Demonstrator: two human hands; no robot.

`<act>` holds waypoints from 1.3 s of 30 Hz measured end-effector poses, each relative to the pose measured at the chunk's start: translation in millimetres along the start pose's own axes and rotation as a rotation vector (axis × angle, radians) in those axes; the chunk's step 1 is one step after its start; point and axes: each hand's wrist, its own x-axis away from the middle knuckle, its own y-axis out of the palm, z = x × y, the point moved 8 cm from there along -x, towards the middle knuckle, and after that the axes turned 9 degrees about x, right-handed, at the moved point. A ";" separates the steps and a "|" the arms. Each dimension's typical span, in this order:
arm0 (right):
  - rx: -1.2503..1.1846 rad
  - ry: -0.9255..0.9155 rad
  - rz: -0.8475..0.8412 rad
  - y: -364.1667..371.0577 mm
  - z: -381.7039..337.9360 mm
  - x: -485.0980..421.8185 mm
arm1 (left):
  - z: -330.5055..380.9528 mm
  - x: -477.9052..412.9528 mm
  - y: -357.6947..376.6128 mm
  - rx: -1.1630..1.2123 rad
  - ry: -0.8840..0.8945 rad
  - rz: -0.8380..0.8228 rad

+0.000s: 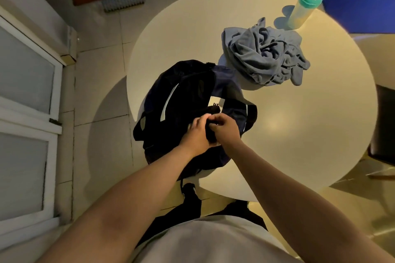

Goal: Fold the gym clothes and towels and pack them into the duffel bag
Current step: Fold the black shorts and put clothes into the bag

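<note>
A dark navy and black duffel bag (pixel 188 100) with pale stripes lies on the left edge of the round white table (pixel 299 124), partly hanging over it. Both hands meet on its near top. My left hand (pixel 197 132) rests on the dark fabric with fingers curled into it. Beside it, my right hand (pixel 225 128) pinches a black part of the bag between thumb and fingers; what exactly it holds is hidden. A crumpled grey-blue pile of cloth (pixel 265 55) lies unfolded behind the bag.
A yellow bottle (pixel 303 9) with a teal lid and pink spout stands at the table's far edge. A dark chair (pixel 384 126) is at the right. White glass-panelled doors (pixel 25 113) line the left. Tiled floor surrounds the table.
</note>
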 end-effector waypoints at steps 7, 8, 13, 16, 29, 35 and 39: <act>-0.038 -0.003 -0.069 8.2 11.2 2.2 | 0.4 9.1 -40.5 -0.128 0.141 0.277; 0.160 -0.034 -0.124 15.3 16.6 -0.6 | -1.6 11.9 -50.0 -0.133 0.133 0.335; 0.859 -0.079 -0.334 50.2 36.5 -2.0 | -12.2 16.3 -69.5 -0.177 0.065 0.432; 0.933 -0.082 -0.378 64.6 32.4 3.2 | -14.3 16.4 -65.6 -0.237 0.040 0.410; 0.874 -0.096 -0.229 42.1 37.3 -6.8 | -15.7 16.6 -55.9 -0.215 0.073 0.284; 0.128 -0.112 0.007 10.1 54.5 13.9 | -6.2 15.4 -38.9 -0.308 0.162 0.243; -0.129 -0.015 0.103 5.8 54.5 32.8 | -10.4 10.0 -28.3 -0.347 -0.009 0.186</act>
